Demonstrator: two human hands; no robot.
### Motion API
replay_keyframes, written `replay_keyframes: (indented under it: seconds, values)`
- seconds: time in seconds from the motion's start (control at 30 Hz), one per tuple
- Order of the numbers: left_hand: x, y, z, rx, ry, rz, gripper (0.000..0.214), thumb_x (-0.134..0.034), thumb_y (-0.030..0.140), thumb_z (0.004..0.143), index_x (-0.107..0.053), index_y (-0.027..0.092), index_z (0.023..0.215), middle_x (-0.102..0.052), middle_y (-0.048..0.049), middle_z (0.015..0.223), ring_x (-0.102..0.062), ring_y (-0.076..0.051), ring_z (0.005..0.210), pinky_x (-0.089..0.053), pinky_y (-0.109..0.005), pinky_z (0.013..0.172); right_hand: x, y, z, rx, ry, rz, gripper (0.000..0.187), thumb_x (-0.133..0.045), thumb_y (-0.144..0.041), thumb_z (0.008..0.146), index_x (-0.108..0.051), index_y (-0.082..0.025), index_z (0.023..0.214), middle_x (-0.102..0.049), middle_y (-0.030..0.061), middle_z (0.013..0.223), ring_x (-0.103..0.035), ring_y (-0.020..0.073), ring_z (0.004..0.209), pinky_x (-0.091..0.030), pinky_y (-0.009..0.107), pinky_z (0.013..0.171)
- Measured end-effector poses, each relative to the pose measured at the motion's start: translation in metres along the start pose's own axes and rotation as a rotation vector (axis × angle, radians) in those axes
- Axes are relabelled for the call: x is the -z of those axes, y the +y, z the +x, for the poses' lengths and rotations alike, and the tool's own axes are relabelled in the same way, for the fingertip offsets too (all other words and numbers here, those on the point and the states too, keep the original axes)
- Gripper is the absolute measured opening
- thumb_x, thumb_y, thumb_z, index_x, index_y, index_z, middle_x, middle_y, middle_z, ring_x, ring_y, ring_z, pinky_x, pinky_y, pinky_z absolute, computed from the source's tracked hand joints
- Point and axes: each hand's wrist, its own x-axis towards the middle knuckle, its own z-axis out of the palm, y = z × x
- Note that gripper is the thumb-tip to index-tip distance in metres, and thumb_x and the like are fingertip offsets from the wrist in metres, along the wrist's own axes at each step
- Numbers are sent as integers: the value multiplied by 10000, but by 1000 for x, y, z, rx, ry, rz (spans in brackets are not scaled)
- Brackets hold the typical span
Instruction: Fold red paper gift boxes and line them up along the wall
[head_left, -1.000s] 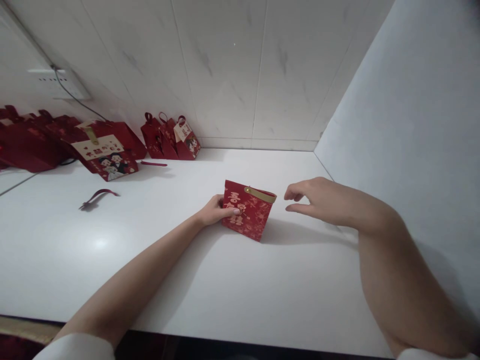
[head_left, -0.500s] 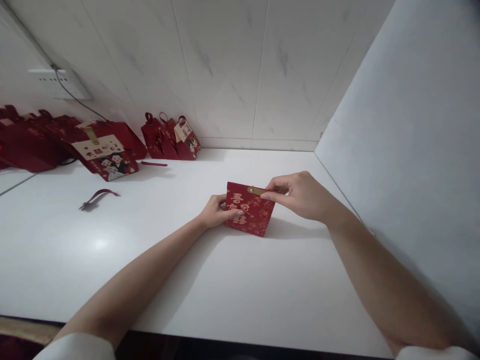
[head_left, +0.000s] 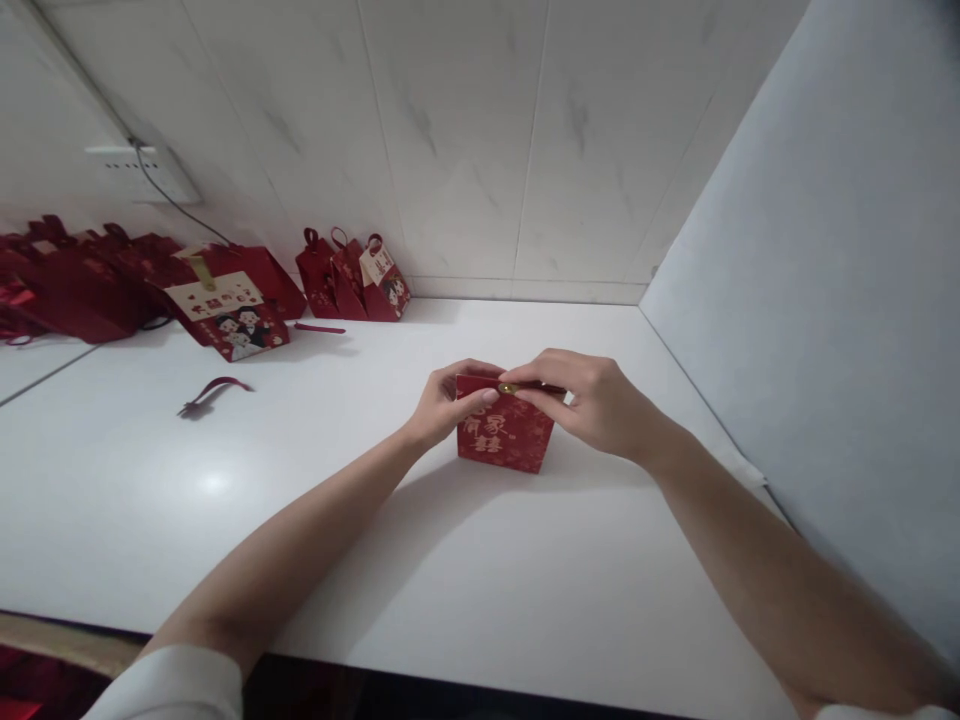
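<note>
A small red gift box [head_left: 504, 440] with gold characters stands on the white table [head_left: 480, 570] in the middle. My left hand [head_left: 448, 402] grips its upper left edge, thumb on the front face. My right hand [head_left: 592, 400] pinches the top edge from the right, fingertips at the gold tab [head_left: 509, 388] along the rim. Both hands meet over the top of the box.
Finished red boxes [head_left: 352, 280] with loop handles stand at the back by the tiled wall. A larger lying box [head_left: 229, 310] and a row of dark red ones [head_left: 82, 285] fill the back left. A loose red ribbon [head_left: 212, 391] lies left; a grey panel [head_left: 825, 300] stands on the right.
My right hand came in from the right and took the box's top edge at the gold tab. My left hand moved up from the side to the top. The box turned more square to me.
</note>
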Motion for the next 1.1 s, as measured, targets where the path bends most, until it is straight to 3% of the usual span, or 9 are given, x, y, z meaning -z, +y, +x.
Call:
replay_keyframes:
  seconds: [0.13, 0.27, 0.47, 0.63, 1.1]
  values:
    - [-9, 15, 5, 4, 14, 58, 220, -740, 315, 712, -710, 137, 838, -701, -56, 766, -635, -151, 682, -499, -233, 619, 0, 0, -1, -25, 12, 20, 210, -535, -151, 880, -665, -239, 1019, -687, 13, 944, -630, 146, 828, -500, 267, 709]
    - [-10, 13, 3, 58, 39, 79, 205, -737, 324, 715, -703, 125, 750, -665, -33, 658, -592, -119, 594, -453, -206, 539, 1, 0, -1, -120, 18, 52, 146, -560, -177, 865, -672, -233, 941, -698, -1, 915, -631, 142, 802, -492, 258, 668]
    - [-10, 9, 3, 74, 49, 81, 207, -739, 330, 712, -702, 129, 744, -660, -29, 653, -586, -115, 590, -444, -208, 537, 2, -3, 0, -316, -9, 170, 101, -563, -242, 853, -662, -239, 876, -699, -21, 875, -634, 135, 786, -499, 255, 679]
    - [-12, 9, 4, 59, 28, 69, 207, -737, 324, 716, -698, 137, 798, -674, -37, 708, -606, -125, 632, -467, -216, 572, 1, -4, 1, -400, -9, 206, 95, -572, -282, 841, -654, -235, 840, -698, -16, 862, -634, 140, 787, -501, 261, 681]
    - [-17, 10, 2, 96, 45, -18, 243, -736, 328, 717, -590, 134, 739, -601, -1, 644, -556, -95, 572, -428, -187, 516, 4, -8, 0, -314, -70, 57, 71, -503, -245, 884, -573, -233, 882, -660, -3, 833, -595, 141, 696, -426, 265, 595]
